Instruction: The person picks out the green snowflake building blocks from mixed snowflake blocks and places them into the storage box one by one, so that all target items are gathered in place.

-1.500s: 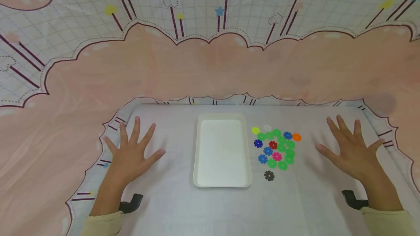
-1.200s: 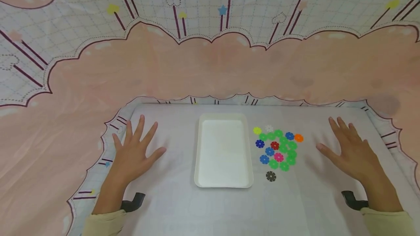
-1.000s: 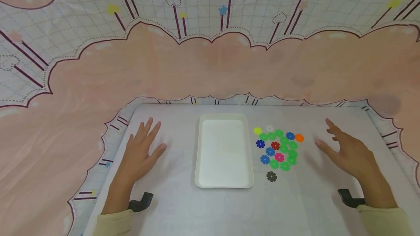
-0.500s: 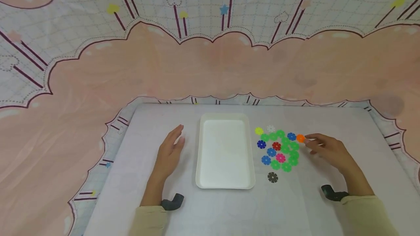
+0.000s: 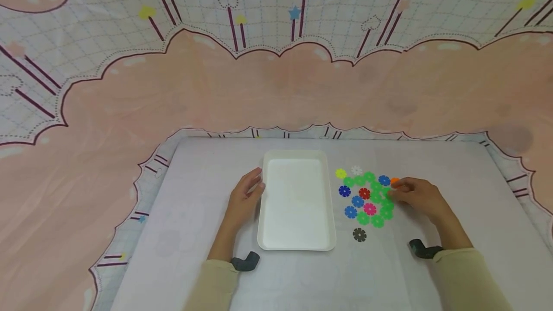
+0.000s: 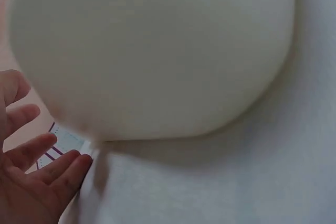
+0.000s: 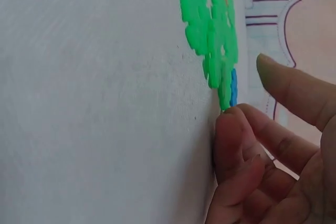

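A white rectangular tray (image 5: 295, 200) lies flat mid-table. At its left rim is my left hand (image 5: 245, 198), fingers loosely bent. In the left wrist view the tray (image 6: 157, 51) fills the top, and the left hand (image 6: 42, 177) has nothing between its fingers; contact with the rim is unclear. Right of the tray lie several notched flower-shaped plastic discs, mostly green (image 5: 377, 221). Over their right edge, my right hand (image 5: 416, 197) partly hides an orange disc (image 5: 395, 181). In the right wrist view, bent fingertips of the right hand (image 7: 278, 177) meet the edge of green discs (image 7: 215, 51), thumb apart.
A dark grey disc (image 5: 359, 234) lies apart, in front of the group. Yellow (image 5: 341, 173) and white (image 5: 356, 170) discs are at the back. White cloth covers the table (image 5: 302, 282); a patterned pink and white curtain (image 5: 276, 90) rises behind it.
Both hands have moved inward from the table's sides. My left hand has turned and come to the tray's left rim. The right hand has reached the discs, its fingers now bent.
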Demonstrator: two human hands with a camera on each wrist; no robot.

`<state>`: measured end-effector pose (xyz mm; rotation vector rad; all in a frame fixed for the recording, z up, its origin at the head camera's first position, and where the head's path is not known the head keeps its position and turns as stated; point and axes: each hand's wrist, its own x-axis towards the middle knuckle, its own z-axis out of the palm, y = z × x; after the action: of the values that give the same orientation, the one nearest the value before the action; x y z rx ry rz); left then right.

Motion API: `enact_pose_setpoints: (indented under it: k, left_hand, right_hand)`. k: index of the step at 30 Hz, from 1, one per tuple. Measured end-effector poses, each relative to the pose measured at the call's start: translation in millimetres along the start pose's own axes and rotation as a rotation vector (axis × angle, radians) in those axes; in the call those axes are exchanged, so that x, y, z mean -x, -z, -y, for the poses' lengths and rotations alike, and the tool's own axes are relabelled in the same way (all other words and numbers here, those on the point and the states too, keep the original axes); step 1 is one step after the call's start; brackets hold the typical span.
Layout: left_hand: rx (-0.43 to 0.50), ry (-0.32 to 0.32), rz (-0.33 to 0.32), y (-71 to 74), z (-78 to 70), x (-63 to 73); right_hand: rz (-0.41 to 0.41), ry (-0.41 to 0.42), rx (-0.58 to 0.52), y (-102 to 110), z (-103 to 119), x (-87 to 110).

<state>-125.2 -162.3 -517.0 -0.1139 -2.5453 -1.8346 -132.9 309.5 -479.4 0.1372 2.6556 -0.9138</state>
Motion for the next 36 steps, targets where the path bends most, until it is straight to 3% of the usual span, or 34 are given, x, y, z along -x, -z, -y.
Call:
enact_pose_setpoints:
  k: [6,17,23,36]
  left_hand:
    - [0.055,-0.014,0.037,-7.2,7.4,-0.5]
    - [0.139,-0.092,0.074,-6.2,17.8,-0.2]
    - [0.133,-0.087,0.088,-5.5,16.7,0.6]
    - [0.105,-0.062,0.093,-3.7,15.2,-0.8]
  right_hand:
    - [-0.018,-0.034,-0.004,-3.9,0.0,-1.3]
    - [-0.011,-0.061,-0.011,-4.7,-2.6,-6.4]
    - [0.025,-0.07,-0.014,-1.2,-2.1,-6.9]
    - [0.012,-0.061,-0.02,0.3,5.1,-5.4]
